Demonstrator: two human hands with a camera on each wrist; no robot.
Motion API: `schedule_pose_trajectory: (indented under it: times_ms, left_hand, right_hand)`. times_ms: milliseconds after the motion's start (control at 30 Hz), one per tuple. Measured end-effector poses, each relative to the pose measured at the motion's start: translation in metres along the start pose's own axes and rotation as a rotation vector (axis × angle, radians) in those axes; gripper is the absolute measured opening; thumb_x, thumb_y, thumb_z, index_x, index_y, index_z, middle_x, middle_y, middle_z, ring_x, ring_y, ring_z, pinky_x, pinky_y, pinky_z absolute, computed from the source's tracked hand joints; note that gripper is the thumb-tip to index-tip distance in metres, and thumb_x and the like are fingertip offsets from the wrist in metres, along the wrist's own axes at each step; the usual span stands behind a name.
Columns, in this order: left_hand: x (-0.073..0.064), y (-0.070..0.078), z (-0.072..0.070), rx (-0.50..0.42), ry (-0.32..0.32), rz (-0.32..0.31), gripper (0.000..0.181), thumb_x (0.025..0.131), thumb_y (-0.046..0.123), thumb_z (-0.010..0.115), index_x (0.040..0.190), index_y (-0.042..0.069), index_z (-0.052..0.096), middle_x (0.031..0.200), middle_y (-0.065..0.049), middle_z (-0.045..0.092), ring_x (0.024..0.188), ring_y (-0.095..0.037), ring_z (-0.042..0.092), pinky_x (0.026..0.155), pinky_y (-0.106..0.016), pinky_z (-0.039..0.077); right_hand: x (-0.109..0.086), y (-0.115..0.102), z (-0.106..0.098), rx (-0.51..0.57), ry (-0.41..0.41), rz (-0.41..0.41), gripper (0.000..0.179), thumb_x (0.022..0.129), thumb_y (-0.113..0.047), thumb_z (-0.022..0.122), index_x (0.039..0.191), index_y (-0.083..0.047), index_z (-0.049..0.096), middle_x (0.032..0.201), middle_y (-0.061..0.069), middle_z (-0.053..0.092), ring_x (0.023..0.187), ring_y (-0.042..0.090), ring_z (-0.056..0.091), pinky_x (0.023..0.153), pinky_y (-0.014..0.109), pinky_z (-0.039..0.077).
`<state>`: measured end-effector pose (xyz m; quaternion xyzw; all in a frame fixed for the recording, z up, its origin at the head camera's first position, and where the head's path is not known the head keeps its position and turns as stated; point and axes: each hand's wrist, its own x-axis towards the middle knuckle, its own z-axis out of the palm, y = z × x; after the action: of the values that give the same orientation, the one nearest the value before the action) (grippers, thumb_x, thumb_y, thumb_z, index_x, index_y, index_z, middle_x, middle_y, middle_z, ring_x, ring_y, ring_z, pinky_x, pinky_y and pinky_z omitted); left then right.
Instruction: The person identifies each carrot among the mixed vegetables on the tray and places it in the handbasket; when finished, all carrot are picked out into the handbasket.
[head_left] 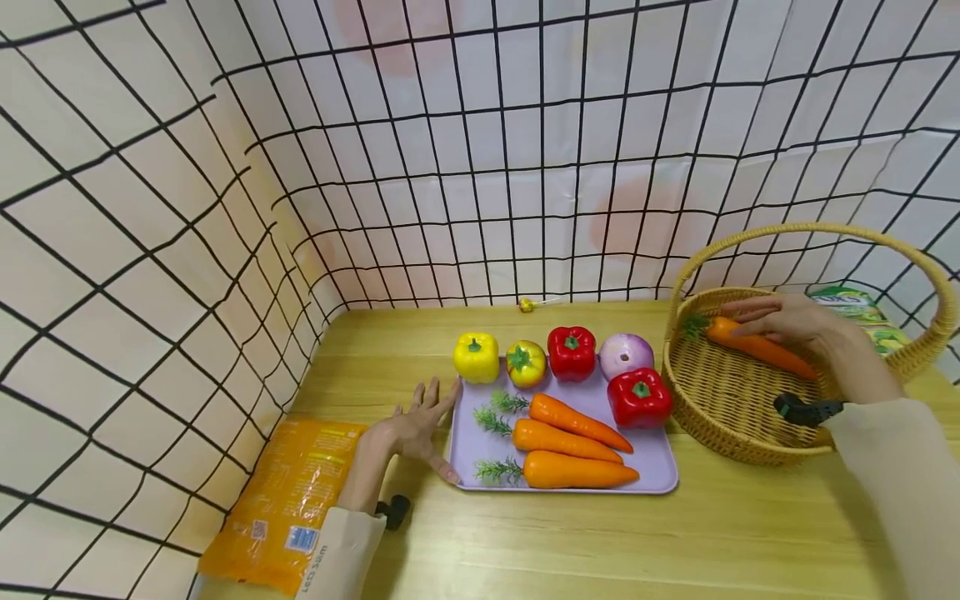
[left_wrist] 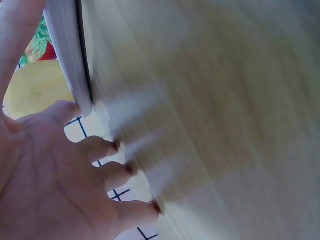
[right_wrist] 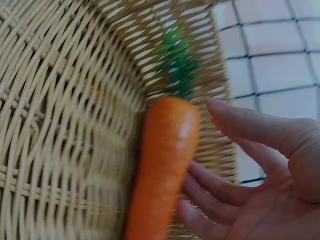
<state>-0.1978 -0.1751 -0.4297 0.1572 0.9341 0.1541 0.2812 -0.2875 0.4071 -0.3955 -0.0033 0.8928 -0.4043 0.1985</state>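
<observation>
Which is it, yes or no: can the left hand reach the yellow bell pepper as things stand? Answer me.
Probably yes: the left hand is at the left edge of the tray, close to the yellow bell pepper, with nothing visible between them.

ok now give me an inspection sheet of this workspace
Surface: wood-grained table
Job's things: three carrots and five other vegetables on or against lilac tray; single carrot in wicker basket
Clutter: orange packet left, lollipop behind tray, partly hidden green packet right
Grippers: left hand at tray's left edge, fingers spread; right hand beside basket's carrot, not gripping it
Cables: nothing seen
Surroundings: pale backdrop with black grid
</observation>
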Motion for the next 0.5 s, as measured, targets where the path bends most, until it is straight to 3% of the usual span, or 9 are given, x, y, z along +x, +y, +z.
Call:
schedule_pose_trajectory:
  times_ms: [100, 200, 233, 300, 400, 467, 500]
  left_hand:
    - [-0.001, 0.0, 0.0, -0.006, -0.004, 0.002, 0.147, 0.067, 0.049, 0.096, 0.167, 0.024, -0.008, 0.17, -0.023, -0.02, 0.159, -0.045, -0.014, 0.125, -0.073, 0.005]
    - [-0.002, 0.0, 0.0, -0.011, -0.006, 0.003, 0.146, 0.067, 0.048, 0.096, 0.167, 0.024, -0.008, 0.17, -0.023, -0.02, 0.159, -0.045, -0.015, 0.124, -0.074, 0.004]
    - [-0.002, 0.0, 0.0, -0.011, -0.007, 0.001, 0.146, 0.067, 0.048, 0.096, 0.167, 0.025, -0.008, 0.17, -0.023, -0.02, 0.159, -0.045, -0.016, 0.124, -0.074, 0.003]
    - [-0.003, -0.001, 0.0, -0.006, -0.007, -0.002, 0.146, 0.067, 0.048, 0.096, 0.167, 0.025, -0.007, 0.17, -0.023, -0.02, 0.159, -0.045, -0.016, 0.124, -0.074, 0.004]
    - [-0.003, -0.001, 0.0, 0.0, -0.01, -0.002, 0.146, 0.067, 0.048, 0.096, 0.167, 0.024, -0.008, 0.17, -0.023, -0.021, 0.159, -0.045, -0.016, 0.124, -0.074, 0.003]
    - [-0.003, 0.0, 0.0, -0.002, -0.009, 0.004, 0.146, 0.067, 0.048, 0.096, 0.167, 0.023, -0.008, 0.17, -0.023, -0.02, 0.159, -0.045, -0.015, 0.124, -0.074, 0.003]
    - [-0.003, 0.001, -0.001, -0.006, -0.008, 0.008, 0.146, 0.067, 0.048, 0.096, 0.167, 0.023, -0.007, 0.17, -0.024, -0.02, 0.159, -0.046, -0.015, 0.124, -0.075, 0.004]
  right_hand:
    - [-0.013, -0.014, 0.002, -0.115, -0.011, -0.067, 0.071, 0.101, -0.037, 0.067, 0.156, -0.001, 0.041, 0.158, 0.031, 0.041, 0.141, 0.053, 0.04, 0.105, 0.051, 0.051]
    - [-0.031, -0.031, 0.008, -0.165, -0.028, -0.146, 0.071, 0.103, -0.036, 0.063, 0.159, -0.001, 0.036, 0.158, 0.036, 0.039, 0.141, 0.059, 0.039, 0.105, 0.073, 0.041]
    - [-0.038, -0.038, 0.011, -0.166, -0.034, -0.173, 0.069, 0.103, -0.035, 0.063, 0.159, -0.003, 0.036, 0.157, 0.035, 0.041, 0.14, 0.058, 0.04, 0.104, 0.075, 0.04]
    - [-0.052, -0.05, 0.018, -0.178, -0.039, -0.247, 0.063, 0.103, -0.032, 0.064, 0.157, -0.008, 0.042, 0.156, 0.025, 0.049, 0.139, 0.042, 0.052, 0.107, 0.062, 0.047]
    - [-0.072, -0.07, 0.031, -0.163, -0.056, -0.345, 0.051, 0.103, -0.026, 0.064, 0.151, -0.013, 0.052, 0.148, 0.002, 0.061, 0.129, 0.008, 0.061, 0.101, 0.034, 0.055]
    - [-0.085, -0.084, 0.041, -0.137, -0.086, -0.413, 0.046, 0.104, -0.021, 0.064, 0.148, -0.016, 0.056, 0.143, -0.007, 0.064, 0.122, -0.006, 0.061, 0.094, 0.02, 0.055]
    - [-0.091, -0.091, 0.046, -0.118, -0.104, -0.434, 0.044, 0.104, -0.02, 0.063, 0.148, -0.017, 0.057, 0.142, -0.01, 0.065, 0.121, -0.008, 0.061, 0.094, 0.019, 0.055]
